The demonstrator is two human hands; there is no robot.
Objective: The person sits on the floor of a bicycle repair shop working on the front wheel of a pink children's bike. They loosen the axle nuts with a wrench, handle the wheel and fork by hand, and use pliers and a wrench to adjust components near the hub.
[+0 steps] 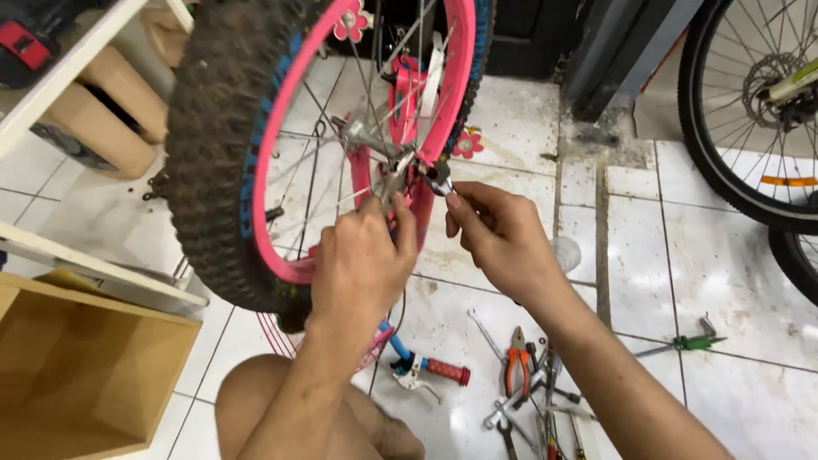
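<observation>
Gripped in right hand (503, 238): small wrench (440, 179) at pink wheel (281, 170) hub; another wrench (388, 183) is clasped by left hand (362, 264).

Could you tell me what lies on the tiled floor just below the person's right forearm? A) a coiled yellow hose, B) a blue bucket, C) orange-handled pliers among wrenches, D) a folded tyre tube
C: orange-handled pliers lie among wrenches on the floor under the right hand's forearm.

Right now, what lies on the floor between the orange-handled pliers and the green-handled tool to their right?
In the head view, nothing: bare white tile and a grout line run from the orange-handled pliers to the green-handled tool.
</observation>
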